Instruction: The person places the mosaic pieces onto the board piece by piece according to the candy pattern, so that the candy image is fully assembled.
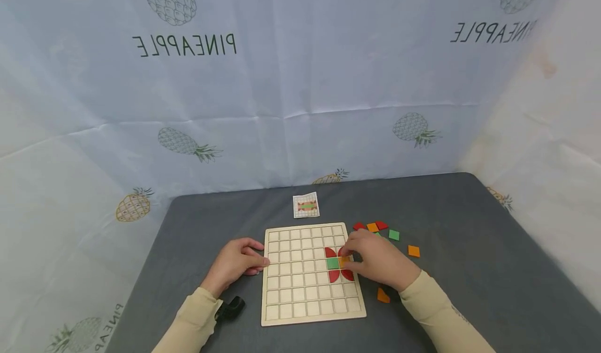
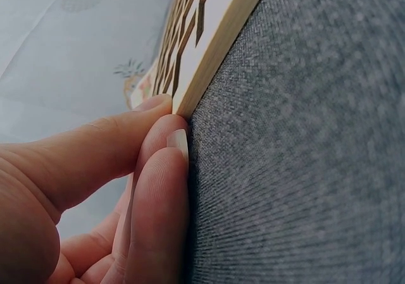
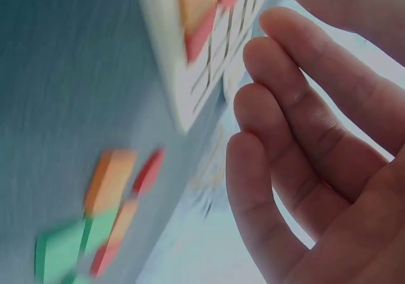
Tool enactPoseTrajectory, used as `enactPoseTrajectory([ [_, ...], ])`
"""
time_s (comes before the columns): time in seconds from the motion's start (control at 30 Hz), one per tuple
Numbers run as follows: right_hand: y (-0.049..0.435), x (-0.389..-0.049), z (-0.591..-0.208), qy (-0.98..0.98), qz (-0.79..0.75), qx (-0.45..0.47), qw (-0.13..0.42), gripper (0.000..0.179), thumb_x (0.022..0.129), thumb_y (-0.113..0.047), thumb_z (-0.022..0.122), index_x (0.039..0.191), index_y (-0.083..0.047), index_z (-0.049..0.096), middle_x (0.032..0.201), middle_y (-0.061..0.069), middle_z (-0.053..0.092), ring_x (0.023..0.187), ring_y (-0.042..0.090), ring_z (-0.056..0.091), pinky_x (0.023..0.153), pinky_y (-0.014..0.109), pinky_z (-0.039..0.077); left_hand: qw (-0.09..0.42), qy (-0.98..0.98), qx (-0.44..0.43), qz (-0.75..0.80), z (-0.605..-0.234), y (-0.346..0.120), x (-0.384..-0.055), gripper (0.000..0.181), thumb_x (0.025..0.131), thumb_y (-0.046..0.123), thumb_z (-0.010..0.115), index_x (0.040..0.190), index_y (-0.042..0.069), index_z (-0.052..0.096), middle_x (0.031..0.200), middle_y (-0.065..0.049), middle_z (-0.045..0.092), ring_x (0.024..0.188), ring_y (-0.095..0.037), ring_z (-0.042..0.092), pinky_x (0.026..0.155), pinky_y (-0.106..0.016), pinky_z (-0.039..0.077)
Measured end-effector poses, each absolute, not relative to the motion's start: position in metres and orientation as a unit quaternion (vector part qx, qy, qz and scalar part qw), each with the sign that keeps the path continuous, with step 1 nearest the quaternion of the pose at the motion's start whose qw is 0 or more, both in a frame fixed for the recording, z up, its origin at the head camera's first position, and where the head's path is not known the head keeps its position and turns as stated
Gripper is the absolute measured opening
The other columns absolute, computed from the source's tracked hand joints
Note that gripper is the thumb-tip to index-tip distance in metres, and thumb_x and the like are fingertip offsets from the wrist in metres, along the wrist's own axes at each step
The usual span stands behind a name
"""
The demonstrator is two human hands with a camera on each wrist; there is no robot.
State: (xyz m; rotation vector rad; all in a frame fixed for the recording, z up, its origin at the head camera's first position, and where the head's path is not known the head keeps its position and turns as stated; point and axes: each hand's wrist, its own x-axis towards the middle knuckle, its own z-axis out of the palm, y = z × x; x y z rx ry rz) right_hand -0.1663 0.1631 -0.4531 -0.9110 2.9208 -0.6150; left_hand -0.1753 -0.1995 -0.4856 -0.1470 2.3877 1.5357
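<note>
A square wooden grid board [image 1: 286, 295] lies on the grey table. My left hand [image 1: 235, 262] grips its left edge, with the thumb [image 2: 149, 107] on top and fingertips at the side. On the board's right side, a green square tile [image 1: 332, 263] and an orange tile [image 1: 344, 263] sit side by side, with red rounded pieces [image 1: 334, 276] above and below them. My right hand [image 1: 380, 258] hovers over that side, thumb and index fingertips near the orange tile. In the right wrist view its fingers [image 3: 253, 164] are loosely bent and nothing shows between them.
A small pattern card [image 1: 306, 208] lies behind the board. Right of the board are loose red, orange and green tiles, including a green one [image 1: 394, 235] and an orange one [image 1: 413, 251]. Another orange piece [image 1: 383, 295] lies nearer. Printed cloth [image 1: 300, 71] hangs behind the table.
</note>
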Motion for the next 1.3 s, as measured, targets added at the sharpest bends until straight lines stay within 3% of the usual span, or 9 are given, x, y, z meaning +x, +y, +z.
enactPoseTrajectory([
  [0.3,0.230,-0.191,-0.449,0.944,-0.279,-0.175,0.022,0.033,0.090,-0.025,0.081,0.121,-0.018,0.073,0.113,-0.002,0.072,0.101,0.021,0.066,0.086,0.041,0.059,0.152,0.828,-0.056,0.537,-0.484,-0.200,-0.174,0.048,0.078,0.019,0.090,0.117,0.003,0.068,0.086,-0.007,0.077,0.073,-0.018,0.074,0.068,-0.033,0.064],
  [0.57,0.279,-0.201,-0.455,0.942,-0.315,-0.103,0.061,0.041,0.093,-0.029,0.077,0.131,-0.016,0.067,0.126,0.006,0.070,0.111,0.026,0.066,0.091,0.046,0.060,0.151,0.829,-0.054,0.536,-0.485,-0.201,-0.174,0.048,0.078,0.020,0.090,0.118,0.003,0.068,0.086,-0.007,0.077,0.072,-0.018,0.074,0.067,-0.033,0.064],
  [0.9,0.288,-0.207,-0.464,0.949,-0.295,-0.067,0.086,0.039,0.089,-0.030,0.081,0.122,-0.010,0.072,0.110,0.008,0.071,0.096,0.020,0.063,0.084,0.043,0.059,0.152,0.827,-0.049,0.539,-0.486,-0.201,-0.175,0.050,0.078,0.021,0.090,0.118,0.003,0.068,0.087,-0.007,0.077,0.073,-0.019,0.074,0.068,-0.034,0.064],
  [1.3,0.284,-0.207,-0.468,0.954,-0.284,-0.055,0.078,0.027,0.088,-0.024,0.082,0.111,-0.010,0.075,0.100,0.005,0.070,0.088,0.018,0.061,0.075,0.035,0.057,0.155,0.828,-0.054,0.537,-0.485,-0.200,-0.176,0.049,0.077,0.020,0.091,0.118,0.003,0.068,0.086,-0.007,0.077,0.072,-0.018,0.073,0.067,-0.034,0.064],
])
